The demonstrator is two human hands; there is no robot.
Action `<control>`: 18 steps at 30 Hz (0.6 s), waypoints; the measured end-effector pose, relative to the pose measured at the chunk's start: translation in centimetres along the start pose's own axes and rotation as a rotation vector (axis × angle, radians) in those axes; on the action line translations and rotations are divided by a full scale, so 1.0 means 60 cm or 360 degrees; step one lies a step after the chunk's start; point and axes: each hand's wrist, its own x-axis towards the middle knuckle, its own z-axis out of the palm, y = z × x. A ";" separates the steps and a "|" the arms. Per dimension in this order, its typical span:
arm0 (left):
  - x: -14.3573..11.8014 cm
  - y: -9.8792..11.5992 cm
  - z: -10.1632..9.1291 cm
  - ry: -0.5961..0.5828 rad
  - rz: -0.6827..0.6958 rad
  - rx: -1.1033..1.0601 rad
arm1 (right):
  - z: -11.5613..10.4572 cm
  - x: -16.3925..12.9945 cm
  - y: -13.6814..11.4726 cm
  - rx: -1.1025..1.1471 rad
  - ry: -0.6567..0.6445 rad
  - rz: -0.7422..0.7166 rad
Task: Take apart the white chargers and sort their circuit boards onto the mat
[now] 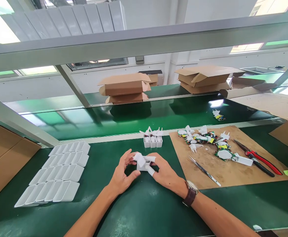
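A small white plastic housing with a white piece on top sits low over the green work surface, between my hands. My right hand pinches its right side, with white covers on the thumb and forefinger. My left hand is at the left side, thumb and fingers apart. Its fingertips reach the white piece, and its thumb tip lies by the lower left corner. The inside of the housing is mostly hidden. Just beyond stand three white housings in a row, with white plug parts with prongs lying on top.
Rows of open white housings stand at left beside a cardboard box. At right, a brown board carries circuit boards with plug parts, tweezers and red-handled pliers. Farther back are flattened cartons under a metal beam.
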 end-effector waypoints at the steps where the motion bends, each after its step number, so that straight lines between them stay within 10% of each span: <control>1: 0.000 0.000 0.002 0.0003 0.0065 0.0022 | 0.001 0.003 -0.004 0.0227 0.0032 0.0157; 7: -0.003 0.014 0.011 0.0112 0.0541 0.0346 | 0.009 0.008 -0.037 0.1198 -0.0096 0.0681; 18: 0.001 0.030 0.009 0.0037 0.0680 0.0391 | 0.013 0.000 -0.038 0.1180 -0.0257 0.0804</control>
